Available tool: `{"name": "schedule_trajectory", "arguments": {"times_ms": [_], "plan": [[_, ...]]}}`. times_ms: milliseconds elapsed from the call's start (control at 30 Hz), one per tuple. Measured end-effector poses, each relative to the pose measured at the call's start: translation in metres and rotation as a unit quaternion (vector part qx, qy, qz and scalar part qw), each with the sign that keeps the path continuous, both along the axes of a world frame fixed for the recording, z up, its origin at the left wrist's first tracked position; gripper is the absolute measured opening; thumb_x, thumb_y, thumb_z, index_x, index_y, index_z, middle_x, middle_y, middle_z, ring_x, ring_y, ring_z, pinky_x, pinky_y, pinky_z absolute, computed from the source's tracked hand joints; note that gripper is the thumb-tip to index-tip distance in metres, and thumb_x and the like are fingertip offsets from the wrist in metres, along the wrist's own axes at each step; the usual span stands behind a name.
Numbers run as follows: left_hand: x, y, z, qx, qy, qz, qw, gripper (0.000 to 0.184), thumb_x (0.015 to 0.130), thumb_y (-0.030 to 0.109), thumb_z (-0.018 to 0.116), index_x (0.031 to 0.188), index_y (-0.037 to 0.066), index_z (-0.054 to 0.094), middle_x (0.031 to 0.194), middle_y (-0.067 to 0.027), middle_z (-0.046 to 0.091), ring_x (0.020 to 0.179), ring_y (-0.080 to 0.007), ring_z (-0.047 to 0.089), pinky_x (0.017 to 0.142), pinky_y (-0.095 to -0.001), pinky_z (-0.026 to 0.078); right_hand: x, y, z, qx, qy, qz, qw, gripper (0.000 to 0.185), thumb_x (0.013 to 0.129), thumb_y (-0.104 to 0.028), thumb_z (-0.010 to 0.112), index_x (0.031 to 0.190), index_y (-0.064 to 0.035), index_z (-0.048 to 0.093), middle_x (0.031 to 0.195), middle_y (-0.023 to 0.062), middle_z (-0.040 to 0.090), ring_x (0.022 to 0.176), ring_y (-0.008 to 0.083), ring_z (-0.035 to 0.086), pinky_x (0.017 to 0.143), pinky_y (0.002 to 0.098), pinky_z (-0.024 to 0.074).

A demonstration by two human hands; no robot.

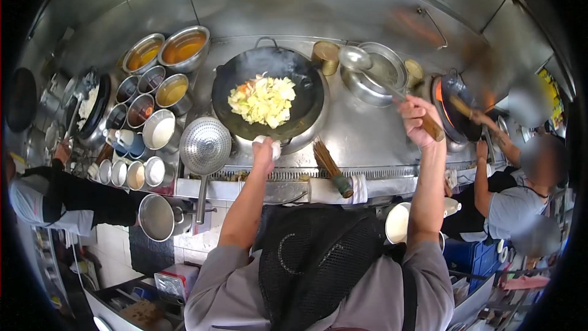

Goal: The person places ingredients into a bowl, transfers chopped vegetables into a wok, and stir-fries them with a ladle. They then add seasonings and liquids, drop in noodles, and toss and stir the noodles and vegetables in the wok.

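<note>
Chopped pale cabbage with a few orange bits (263,100) lies in a black wok (306,119), with faint steam above it. My left hand (264,150) is closed around a white cloth (276,149) at the wok's near rim. To the right, my right hand (420,121) grips the wooden handle of a metal ladle (355,58), its fingers wrapped round it. The ladle's bowl is raised beside a metal pot (387,64), right of the wok.
Bowls of orange liquid (184,47) and several seasoning containers (160,130) stand left. A perforated strainer (205,145) and a bamboo brush (334,168) lie near the front edge. Co-workers (520,202) (58,196) stand at both sides, the right one beside another wok (456,107).
</note>
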State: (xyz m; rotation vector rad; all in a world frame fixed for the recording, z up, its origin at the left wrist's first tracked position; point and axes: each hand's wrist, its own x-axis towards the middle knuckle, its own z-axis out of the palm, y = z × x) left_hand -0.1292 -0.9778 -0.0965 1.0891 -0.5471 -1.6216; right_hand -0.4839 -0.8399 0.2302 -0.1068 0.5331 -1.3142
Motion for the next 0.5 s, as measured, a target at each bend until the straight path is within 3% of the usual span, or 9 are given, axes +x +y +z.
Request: {"name": "schedule_trajectory", "arguments": {"times_ms": [100, 167, 300, 367, 400, 500], "plan": [[0.009, -0.006, -0.008, 0.006, -0.010, -0.068, 0.998, 0.013, 0.092, 0.009, 0.055, 0.100, 0.000, 0.057, 0.088, -0.0123, 0.065, 0.070, -0.0229, 0.065, 0.057, -0.0379, 0.054, 0.038, -0.007, -0.024, -0.001, 0.048, 0.014, 0.999, 0.014, 0.100, -0.012, 0.055, 0.090, -0.0022, 0.053, 0.073, -0.0017, 0.052, 0.051, 0.0022, 0.050, 0.041, 0.0195, 0.0437], [0.011, 0.000, 0.000, 0.013, 0.001, -0.077, 0.997, 0.014, 0.092, 0.009, 0.054, 0.101, -0.001, 0.057, 0.088, -0.0121, 0.065, 0.069, -0.0227, 0.065, 0.057, -0.0378, 0.054, 0.068, -0.019, -0.026, 0.015, 0.174, 0.020, 0.984, 0.008, 0.097, -0.011, 0.059, 0.096, -0.0052, 0.054, 0.074, -0.0018, 0.052, 0.051, 0.0032, 0.048, 0.040, 0.0208, 0.0414], [0.011, 0.003, 0.017, 0.007, -0.007, -0.093, 0.996, 0.019, 0.090, 0.013, 0.058, 0.103, 0.000, 0.059, 0.086, -0.0103, 0.065, 0.065, -0.0210, 0.064, 0.056, -0.0357, 0.052, 0.120, -0.041, -0.035, 0.057, 0.299, 0.038, 0.952, 0.014, 0.093, -0.009, 0.063, 0.101, -0.0063, 0.052, 0.074, -0.0005, 0.054, 0.051, 0.0048, 0.049, 0.039, 0.0229, 0.0394], [0.020, 0.009, 0.018, -0.005, -0.020, -0.111, 0.994, 0.017, 0.088, 0.016, 0.060, 0.096, 0.001, 0.061, 0.083, -0.0085, 0.065, 0.066, -0.0198, 0.064, 0.056, -0.0347, 0.051, 0.127, -0.053, -0.063, 0.011, 0.352, 0.088, 0.932, 0.036, 0.091, -0.006, 0.065, 0.123, 0.0009, 0.050, 0.074, 0.0026, 0.057, 0.051, 0.0084, 0.052, 0.039, 0.0259, 0.0411], [0.022, 0.014, 0.020, 0.000, -0.019, -0.099, 0.995, 0.017, 0.088, 0.016, 0.060, 0.096, 0.001, 0.061, 0.083, -0.0085, 0.065, 0.066, -0.0198, 0.064, 0.056, -0.0347, 0.051, 0.129, -0.059, -0.077, 0.012, 0.352, 0.100, 0.931, 0.036, 0.091, -0.006, 0.065, 0.123, 0.0009, 0.050, 0.074, 0.0026, 0.057, 0.051, 0.0084, 0.052, 0.039, 0.0259, 0.0411], [0.021, 0.008, 0.024, -0.022, -0.088, -0.040, 0.995, 0.017, 0.087, 0.013, 0.058, 0.094, -0.002, 0.060, 0.082, -0.0102, 0.065, 0.070, -0.0195, 0.064, 0.059, -0.0354, 0.051, 0.128, -0.088, -0.115, 0.025, 0.559, 0.121, 0.820, 0.078, 0.087, -0.006, 0.063, 0.154, 0.0055, 0.026, 0.077, 0.0066, 0.061, 0.049, 0.0146, 0.056, 0.041, 0.0300, 0.0455]]}}
